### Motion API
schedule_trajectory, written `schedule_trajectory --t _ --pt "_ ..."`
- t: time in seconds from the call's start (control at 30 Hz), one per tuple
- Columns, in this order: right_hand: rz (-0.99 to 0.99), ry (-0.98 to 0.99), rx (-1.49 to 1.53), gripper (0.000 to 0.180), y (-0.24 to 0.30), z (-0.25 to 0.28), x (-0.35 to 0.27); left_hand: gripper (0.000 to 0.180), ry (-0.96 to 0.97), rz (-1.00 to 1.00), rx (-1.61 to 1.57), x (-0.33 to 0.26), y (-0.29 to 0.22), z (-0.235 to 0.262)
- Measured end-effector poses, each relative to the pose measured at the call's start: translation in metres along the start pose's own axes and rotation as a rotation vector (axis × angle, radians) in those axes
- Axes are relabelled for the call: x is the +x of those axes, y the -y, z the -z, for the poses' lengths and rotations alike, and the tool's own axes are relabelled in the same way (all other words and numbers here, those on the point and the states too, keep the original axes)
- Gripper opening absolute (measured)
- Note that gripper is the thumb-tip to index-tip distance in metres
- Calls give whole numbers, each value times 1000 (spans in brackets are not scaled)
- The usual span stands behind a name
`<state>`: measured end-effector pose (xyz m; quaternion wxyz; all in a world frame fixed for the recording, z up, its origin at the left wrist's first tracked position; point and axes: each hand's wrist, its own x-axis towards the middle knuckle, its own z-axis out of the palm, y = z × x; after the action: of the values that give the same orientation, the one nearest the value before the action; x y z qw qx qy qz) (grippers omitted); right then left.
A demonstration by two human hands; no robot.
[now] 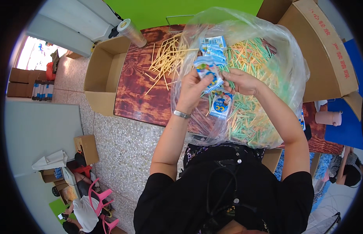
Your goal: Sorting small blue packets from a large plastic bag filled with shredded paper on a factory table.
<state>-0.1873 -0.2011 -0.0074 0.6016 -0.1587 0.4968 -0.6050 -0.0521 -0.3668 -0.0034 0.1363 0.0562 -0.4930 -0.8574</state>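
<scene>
My left hand (192, 87), with a silver band at the wrist, grips a small blue-and-white plastic packet (206, 70), thumb across its front. Close beside the packet, my right hand (244, 82) pinches what look like a few thin greenish sticks; its fingertips partly hide them. Both hands are over a large clear plastic bag (244, 21) spread on the table. Inside it lie many thin pastel sticks (244, 121) in green, orange and yellow. Several similar packets (213, 46) are stacked beyond my hands, and another packet (221, 104) lies just nearer than them.
Loose pale-yellow sticks (165, 56) are scattered on the reddish wooden table (138, 93), left of the bag. A stack of cups (130, 33) stands behind them. Cardboard boxes flank the table at left (107, 64) and right (318, 54). A pink cylindrical container (328, 118) is at right. Other people sit farther off.
</scene>
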Motion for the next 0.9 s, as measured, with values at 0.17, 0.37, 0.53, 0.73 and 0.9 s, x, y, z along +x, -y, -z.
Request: schedule_trajectory --t 0.17,0.37,0.53,0.73,0.9 --pt "21 -49 -212 27 4 11 6 22 -172 -53 108 -15 -4 27" --pt "432 -899 -1002 37 28 114 1 26 -98 6 86 -28 17 24" --pt "101 -1068 -1235 49 47 216 -17 25 -55 64 108 -24 29 12" --pt "-117 -851 -1574 46 41 200 9 25 -50 83 134 -24 31 13" --pt "-373 -722 -1652 44 52 189 21 24 -75 130 113 -23 29 14"
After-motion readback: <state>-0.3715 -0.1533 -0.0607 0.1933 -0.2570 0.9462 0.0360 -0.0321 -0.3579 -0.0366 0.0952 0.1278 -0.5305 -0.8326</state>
